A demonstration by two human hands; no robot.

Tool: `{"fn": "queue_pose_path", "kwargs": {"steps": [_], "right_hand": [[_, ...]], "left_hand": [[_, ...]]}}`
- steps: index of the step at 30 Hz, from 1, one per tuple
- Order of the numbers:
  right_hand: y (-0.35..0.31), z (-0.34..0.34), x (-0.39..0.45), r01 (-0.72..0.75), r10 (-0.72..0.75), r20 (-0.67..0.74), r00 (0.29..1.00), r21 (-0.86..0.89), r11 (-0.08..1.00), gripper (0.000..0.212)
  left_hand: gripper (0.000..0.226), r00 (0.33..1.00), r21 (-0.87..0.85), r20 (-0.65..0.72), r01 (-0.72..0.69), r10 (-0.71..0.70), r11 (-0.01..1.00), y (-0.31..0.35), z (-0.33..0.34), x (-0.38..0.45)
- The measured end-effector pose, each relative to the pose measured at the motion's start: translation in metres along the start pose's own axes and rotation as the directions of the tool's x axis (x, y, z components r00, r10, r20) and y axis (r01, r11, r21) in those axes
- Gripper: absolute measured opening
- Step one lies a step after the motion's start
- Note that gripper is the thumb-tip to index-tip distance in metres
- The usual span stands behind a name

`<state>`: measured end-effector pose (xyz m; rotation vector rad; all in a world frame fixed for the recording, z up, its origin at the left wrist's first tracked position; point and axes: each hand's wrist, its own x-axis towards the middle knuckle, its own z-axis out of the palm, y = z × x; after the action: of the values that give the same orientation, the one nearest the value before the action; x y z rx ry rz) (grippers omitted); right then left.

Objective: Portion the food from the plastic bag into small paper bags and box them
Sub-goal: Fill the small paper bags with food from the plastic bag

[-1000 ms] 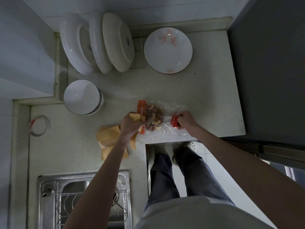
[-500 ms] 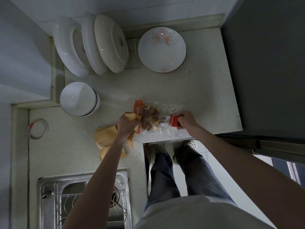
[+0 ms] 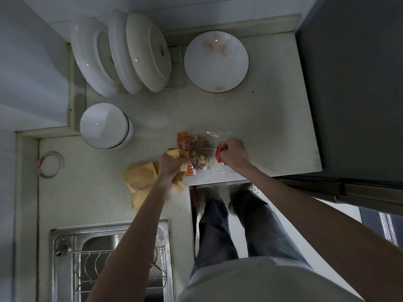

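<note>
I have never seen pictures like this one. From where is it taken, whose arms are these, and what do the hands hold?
There is no machine here. A person wears a camera on the head, so you look down along their own arms at a kitchen counter. The left hand grips a small paper bag; more paper bags lie beside it. The right hand pinches the red end of a clear plastic bag of mixed snacks. Plates, a bowl and a sink are nearby.
</note>
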<state>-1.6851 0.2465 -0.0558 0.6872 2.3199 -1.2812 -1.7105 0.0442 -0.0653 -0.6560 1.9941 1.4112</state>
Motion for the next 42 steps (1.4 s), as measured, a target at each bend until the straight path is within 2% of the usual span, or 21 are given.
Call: {"fn": "queue_pose_path", "kwargs": {"steps": [5, 12, 15, 19, 23, 26, 28, 36, 42], "right_hand": [[-0.005, 0.004, 0.008, -0.021, 0.025, 0.1, 0.995, -0.05, 0.999, 0.031], [0.007, 0.003, 0.013, -0.261, 0.252, 0.068, 0.965, 0.261, 0.929, 0.028], [0.01, 0.003, 0.013, -0.303, 0.3, 0.06, 0.952, 0.313, 0.9, 0.029], [0.014, -0.005, 0.013, -0.312, 0.32, 0.042, 0.947, 0.367, 0.876, 0.03], [0.02, -0.014, 0.013, -0.322, 0.324, 0.066, 0.944, 0.413, 0.852, 0.022], [0.022, -0.016, 0.014, -0.33, 0.338, 0.061, 0.939, 0.428, 0.841, 0.034], [0.023, -0.017, 0.013, -0.326, 0.338, 0.053, 0.94, 0.442, 0.836, 0.035], [0.03, -0.033, 0.013, -0.302, 0.334, 0.026, 0.942, 0.502, 0.811, 0.02], [0.036, -0.053, 0.01, -0.257, 0.312, -0.039, 0.949, 0.475, 0.842, 0.02]], "left_hand": [[0.029, 0.999, -0.024, 0.034, -0.04, 0.041, 0.999, -0.003, 0.009, -0.008], [0.027, 0.993, -0.017, 0.029, -0.111, 0.111, 0.994, 0.004, 0.007, -0.009], [0.029, 0.993, -0.051, 0.054, -0.106, 0.109, 0.993, 0.006, 0.0, -0.008], [0.032, 0.998, -0.114, 0.017, -0.063, 0.066, 0.991, 0.005, -0.009, -0.006], [0.037, 0.995, -0.239, 0.079, -0.034, 0.055, 0.97, -0.001, -0.015, -0.008], [0.044, 0.991, -0.265, 0.112, -0.041, 0.073, 0.963, -0.003, -0.017, -0.01], [0.043, 0.991, -0.279, 0.118, -0.03, 0.065, 0.96, -0.004, -0.016, -0.009], [0.035, 0.999, -0.25, 0.033, 0.006, 0.002, 0.968, 0.0, -0.02, 0.002], [0.036, 1.0, -0.221, 0.0, 0.026, -0.027, 0.975, -0.002, -0.024, 0.009]]}}
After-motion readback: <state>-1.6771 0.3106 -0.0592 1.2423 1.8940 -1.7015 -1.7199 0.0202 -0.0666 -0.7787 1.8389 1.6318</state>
